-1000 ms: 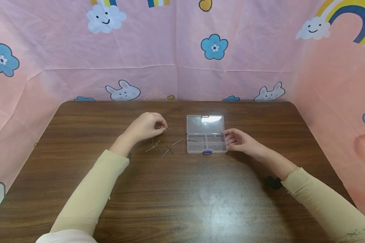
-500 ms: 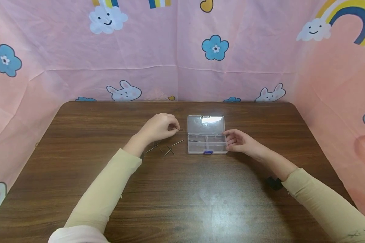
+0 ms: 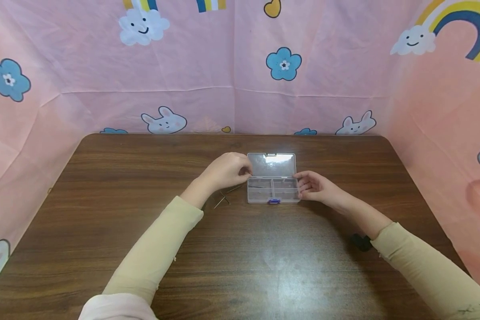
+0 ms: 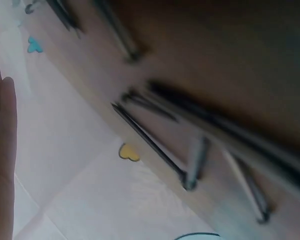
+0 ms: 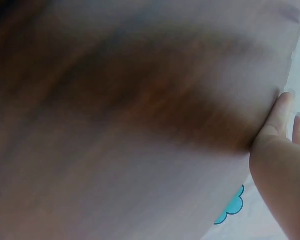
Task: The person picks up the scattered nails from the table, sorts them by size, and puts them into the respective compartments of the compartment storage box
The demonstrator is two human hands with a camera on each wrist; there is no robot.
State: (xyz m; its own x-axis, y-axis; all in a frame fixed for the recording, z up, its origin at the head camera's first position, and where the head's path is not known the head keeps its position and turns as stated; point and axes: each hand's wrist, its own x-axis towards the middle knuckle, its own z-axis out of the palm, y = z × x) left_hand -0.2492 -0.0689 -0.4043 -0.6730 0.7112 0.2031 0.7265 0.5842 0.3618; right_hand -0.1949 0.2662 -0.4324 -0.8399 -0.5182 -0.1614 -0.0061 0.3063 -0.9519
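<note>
A clear plastic storage box (image 3: 260, 194) lies open on the table, its lid (image 3: 271, 165) folded back and a blue latch (image 3: 274, 201) at the front. Divided compartments show inside, with a nail (image 3: 257, 186) in the back left one. At the box's left end, my left hand (image 3: 229, 171) has thumb and fingers pinched together; the nail seen between them earlier is barely visible now. My right hand (image 3: 319, 186) holds the box's right end, thumb near the front corner and fingers behind. Beside the left wrist, loose nails (image 3: 222, 200) lie crossed on the table, partly covered by the hand.
In the left wrist view, several nails (image 4: 150, 142) lie scattered on the wooden table (image 3: 240, 266). A dark object (image 3: 361, 242) sits under the right forearm. Pink printed cloth (image 3: 208, 58) hangs behind and along both sides of the table.
My left hand has moved right, from above the loose nails to the box's left end, carrying a nail. The right hand stays at the box's right end.
</note>
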